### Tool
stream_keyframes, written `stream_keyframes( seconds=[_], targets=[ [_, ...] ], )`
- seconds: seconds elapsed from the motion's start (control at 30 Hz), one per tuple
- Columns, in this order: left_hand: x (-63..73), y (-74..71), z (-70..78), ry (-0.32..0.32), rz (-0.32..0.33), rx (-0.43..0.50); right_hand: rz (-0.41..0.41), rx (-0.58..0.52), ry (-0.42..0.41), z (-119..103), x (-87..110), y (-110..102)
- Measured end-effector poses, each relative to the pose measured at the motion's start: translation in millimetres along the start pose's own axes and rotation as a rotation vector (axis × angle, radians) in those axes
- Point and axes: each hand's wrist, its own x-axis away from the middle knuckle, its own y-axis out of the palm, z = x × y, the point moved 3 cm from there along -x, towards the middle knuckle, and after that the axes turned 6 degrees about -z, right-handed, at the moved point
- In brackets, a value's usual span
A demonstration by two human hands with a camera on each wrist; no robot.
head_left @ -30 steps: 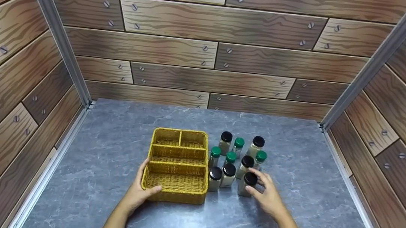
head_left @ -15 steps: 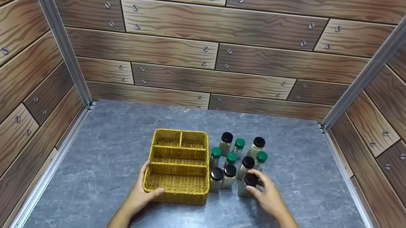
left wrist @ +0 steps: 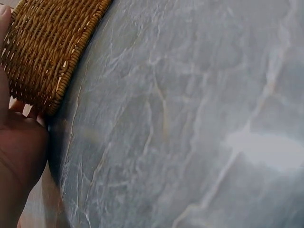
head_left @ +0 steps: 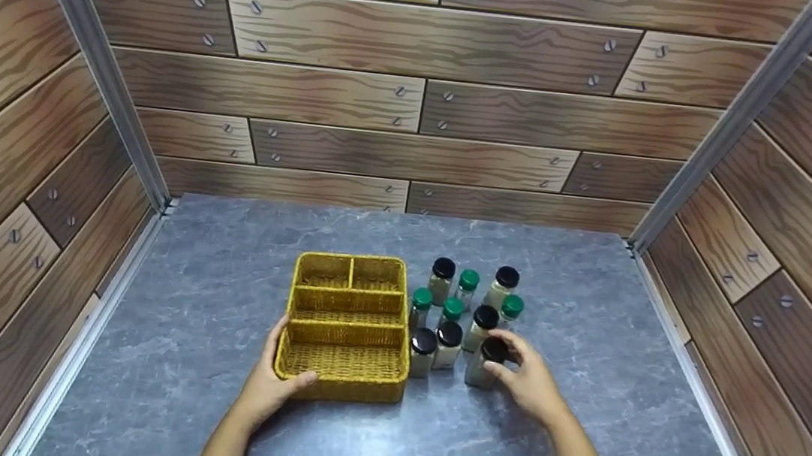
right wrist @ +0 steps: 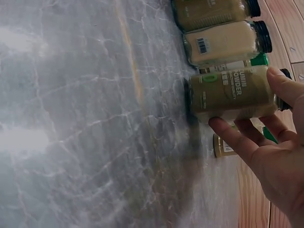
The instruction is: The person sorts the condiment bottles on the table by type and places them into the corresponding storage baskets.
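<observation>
My left hand (head_left: 268,387) grips the near left corner of a yellow-brown woven basket (head_left: 340,387), thumb over the front rim and fingers along the left side. In the left wrist view, part of the basket's wall (left wrist: 54,45) shows above the hand (left wrist: 23,147). My right hand (head_left: 533,383) holds a square glass jar of brownish powder with a black lid (head_left: 483,372), the nearest of a cluster. The right wrist view shows the labelled jar (right wrist: 232,92) between the thumb and fingers of the hand (right wrist: 280,164); the label partly reads "powder".
Several upright spice jars, some with black lids (head_left: 447,349) and some with green lids (head_left: 468,280), stand close together right of the basket. Low dividers (head_left: 347,324) split the basket into compartments. Wood-patterned walls (head_left: 418,108) enclose the grey marbled tabletop (head_left: 222,254).
The head view has shifted slightly, so everything sits a little further left and up. Both hands keep their places on the basket and the jar.
</observation>
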Motion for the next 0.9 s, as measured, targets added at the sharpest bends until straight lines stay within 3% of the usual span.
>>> stream_keyframes(
  seconds=[0.23,0.43,0.7,0.9],
  targets=[
    [0.9,-1.2,-0.4,0.025,-0.003,-0.045,-0.062,-0.091,0.022,-19,-1.9,-15],
    [0.9,-2.4,0.7,0.038,0.005,-0.104,-0.087,-0.084,0.015,-41,-5.7,-29],
    [0.5,-1.7,-0.6,0.022,0.024,-0.082,-0.148,-0.076,-0.004,-55,-9.8,-37],
    [1.4,-2.8,-0.6,0.022,0.021,-0.055,-0.133,-0.071,-0.019,-63,-11.5,-36]
  ],
)
